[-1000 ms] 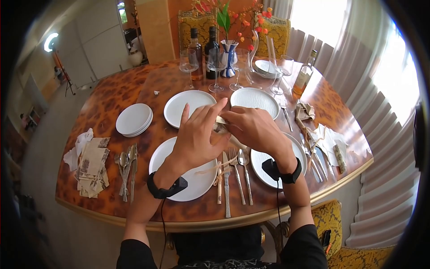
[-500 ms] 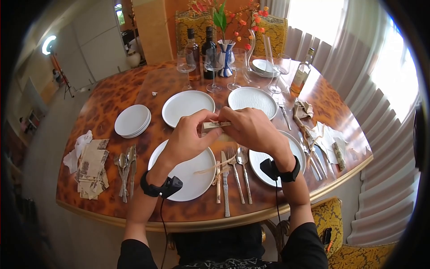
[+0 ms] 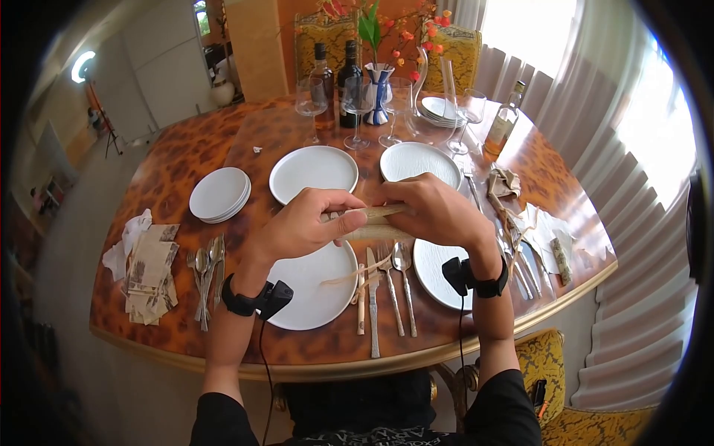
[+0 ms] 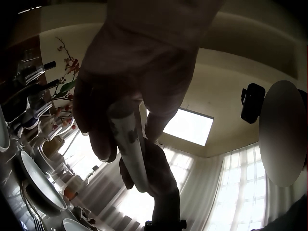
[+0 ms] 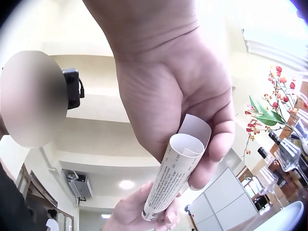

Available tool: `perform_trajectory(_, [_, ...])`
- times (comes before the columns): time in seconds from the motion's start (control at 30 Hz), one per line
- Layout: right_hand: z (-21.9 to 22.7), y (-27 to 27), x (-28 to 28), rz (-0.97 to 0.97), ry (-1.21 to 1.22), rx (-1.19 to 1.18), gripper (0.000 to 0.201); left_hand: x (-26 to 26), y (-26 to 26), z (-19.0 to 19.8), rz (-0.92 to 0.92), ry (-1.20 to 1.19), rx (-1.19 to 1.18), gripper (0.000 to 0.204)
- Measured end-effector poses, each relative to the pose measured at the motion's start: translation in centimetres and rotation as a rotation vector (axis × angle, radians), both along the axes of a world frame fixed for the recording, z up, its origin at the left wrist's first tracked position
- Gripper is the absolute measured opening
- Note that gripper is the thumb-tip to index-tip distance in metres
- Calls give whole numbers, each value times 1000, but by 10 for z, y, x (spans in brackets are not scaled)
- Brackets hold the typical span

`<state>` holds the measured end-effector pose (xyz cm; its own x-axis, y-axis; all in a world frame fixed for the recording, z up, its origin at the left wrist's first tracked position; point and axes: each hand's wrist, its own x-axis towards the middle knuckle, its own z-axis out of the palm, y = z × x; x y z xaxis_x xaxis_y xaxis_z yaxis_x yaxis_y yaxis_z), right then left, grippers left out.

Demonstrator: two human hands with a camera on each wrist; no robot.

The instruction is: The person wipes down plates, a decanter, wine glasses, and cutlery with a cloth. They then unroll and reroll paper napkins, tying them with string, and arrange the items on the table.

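Both hands hold a printed sheet of paper rolled into a tube (image 3: 375,221), lying crosswise above the near plates. The left hand (image 3: 306,224) grips the tube's left end, its thumb along the near side. At the other end the right hand (image 3: 440,212) has thumb and fingers round the paper, its fingertips partly hidden in the head view. Small dark lettering covers the paper roll (image 5: 168,180) in the right wrist view, where a loose outer flap (image 5: 196,127) stands away from the open end. Dark patches mark the paper roll (image 4: 129,149) in the left wrist view.
Near the person lie white plates (image 3: 309,293), a knife (image 3: 374,312), a fork, a spoon and a tied paper roll (image 3: 361,301). Printed sheets (image 3: 152,275) lie at left; more cutlery and a rolled napkin (image 3: 561,260) at right. Wine glasses (image 3: 310,104) and bottles stand behind.
The left hand's spread fingers have closed round the paper. Both hands have moved slightly apart, and the roll between them shows much more of its length.
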<state>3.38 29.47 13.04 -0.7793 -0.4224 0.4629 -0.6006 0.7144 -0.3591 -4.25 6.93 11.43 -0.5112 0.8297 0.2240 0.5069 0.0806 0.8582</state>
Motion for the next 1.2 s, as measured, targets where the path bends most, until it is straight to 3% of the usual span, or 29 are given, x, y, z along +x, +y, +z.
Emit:
perform_trajectory(0.23, [10, 1, 7, 64, -133, -1, 21, -6, -7, -1, -50, -65, -58, 32])
perform_trajectory(0.3, [12, 1, 8, 85, -225, -3, 30, -5, -6, -1, -55, -93, -54, 31])
perform_trajectory(0.47, [7, 1, 1, 45, -161, -28, 23, -2, -7, 4, -43, -98, -133, 30])
perform_trajectory(0.53, [6, 1, 0, 83, -83, -47, 21, -7, -6, -7, -47, 97, 104, 31])
perform_trajectory(0.67, [13, -1, 6, 27, -205, -40, 22, -10, -10, -4, -57, 118, 102, 29])
perform_trajectory(0.73, [15, -2, 7, 26, -213, -38, 22, -4, -13, 8, -30, -108, -70, 27])
perform_trajectory(0.83, [15, -2, 7, 30, -235, -19, 22, -3, -16, 14, -49, -253, -128, 25])
perform_trajectory(0.97, [16, -3, 8, 22, -200, 22, 22, -8, -17, 7, -80, -231, -75, 23])
perform_trajectory(1.03, [17, -4, 9, 2, -196, 50, 22, -15, -15, -7, -128, 30, 82, 22])
perform_trajectory(1.2, [10, -2, 6, 55, -158, -33, 23, -8, -19, 9, -83, -61, -27, 22])
